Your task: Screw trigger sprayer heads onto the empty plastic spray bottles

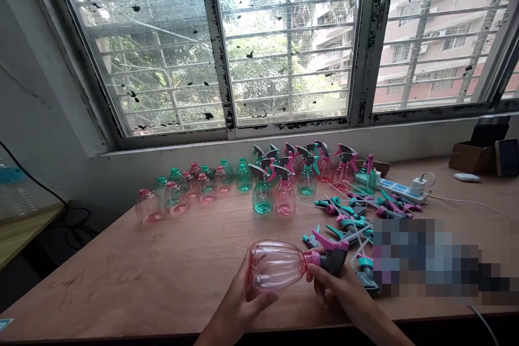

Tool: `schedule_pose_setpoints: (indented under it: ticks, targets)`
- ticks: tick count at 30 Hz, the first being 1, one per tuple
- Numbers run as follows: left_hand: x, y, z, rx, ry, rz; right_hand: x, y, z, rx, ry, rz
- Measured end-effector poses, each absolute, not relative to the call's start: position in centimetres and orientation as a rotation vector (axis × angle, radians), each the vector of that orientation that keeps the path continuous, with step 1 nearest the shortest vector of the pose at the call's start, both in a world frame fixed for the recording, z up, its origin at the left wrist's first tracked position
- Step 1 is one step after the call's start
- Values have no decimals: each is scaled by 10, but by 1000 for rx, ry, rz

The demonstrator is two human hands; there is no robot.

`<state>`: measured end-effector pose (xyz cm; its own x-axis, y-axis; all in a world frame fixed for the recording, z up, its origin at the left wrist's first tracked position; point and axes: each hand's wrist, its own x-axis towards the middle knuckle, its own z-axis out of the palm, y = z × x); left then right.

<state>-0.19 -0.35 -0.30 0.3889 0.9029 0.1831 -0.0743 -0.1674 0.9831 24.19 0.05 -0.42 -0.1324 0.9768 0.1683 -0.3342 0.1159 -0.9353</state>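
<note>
A pink see-through spray bottle lies sideways between my hands above the table, its base to the left. My left hand is wrapped round the base end. At the neck, the fingers of my right hand grip the pink collar of the trigger sprayer. That sprayer has a dark grey head and a pink trigger, and it sits on the bottle's mouth. Just beyond my right hand is a pile of loose trigger sprayers in teal, pink and grey.
Several open pink and green bottles stand at the back left of the wooden table. Bottles with sprayers fitted stand at the back centre. A power strip, a cardboard box and a blurred patch are on the right.
</note>
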Motion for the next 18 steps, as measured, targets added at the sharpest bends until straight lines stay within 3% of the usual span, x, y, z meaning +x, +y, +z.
schedule_pose_setpoints:
  ticks: [18]
  targets:
    - [-2,-6,4,1511,914,1072,243,2,-5,-746,-1165,1343]
